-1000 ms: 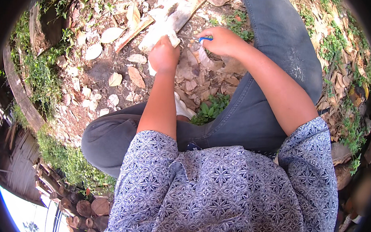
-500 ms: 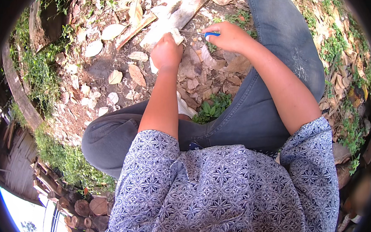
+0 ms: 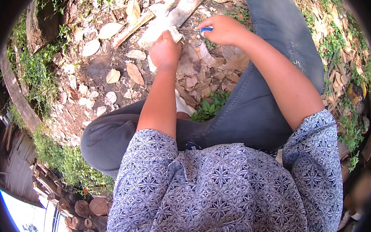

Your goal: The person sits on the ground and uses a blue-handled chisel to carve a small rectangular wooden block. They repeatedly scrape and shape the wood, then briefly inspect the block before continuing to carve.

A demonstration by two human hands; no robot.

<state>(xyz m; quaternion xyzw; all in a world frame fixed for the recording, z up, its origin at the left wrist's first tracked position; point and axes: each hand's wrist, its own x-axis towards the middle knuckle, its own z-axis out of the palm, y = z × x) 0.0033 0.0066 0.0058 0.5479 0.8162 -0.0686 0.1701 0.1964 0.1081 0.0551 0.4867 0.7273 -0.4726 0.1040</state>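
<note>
My left hand (image 3: 165, 51) is closed around a pale, whitish piece (image 3: 175, 34) whose kind I cannot make out; only its end shows beyond my fist. In my right hand (image 3: 223, 30) is a slim tool with a blue handle (image 3: 206, 30) and a thin dark metal shaft (image 3: 189, 30). The shaft points left, and its tip meets or lies close to the upper side of the pale piece. My fingers hide part of the handle, so I cannot tell whether it is a knife or a screwdriver.
Beyond my hands a weathered board (image 3: 187, 9) lies on leaf-strewn soil, with a wood strip (image 3: 133, 29) to its left. My bent legs (image 3: 275, 91) frame the work. A small green plant (image 3: 213, 107) grows between them. Stacked logs (image 3: 99, 207) stand at the lower left.
My right hand has moved slightly left and away from me with the blue-handled tool, toward the pale piece. My left hand keeps its hold, almost still. The whole view has shifted a little.
</note>
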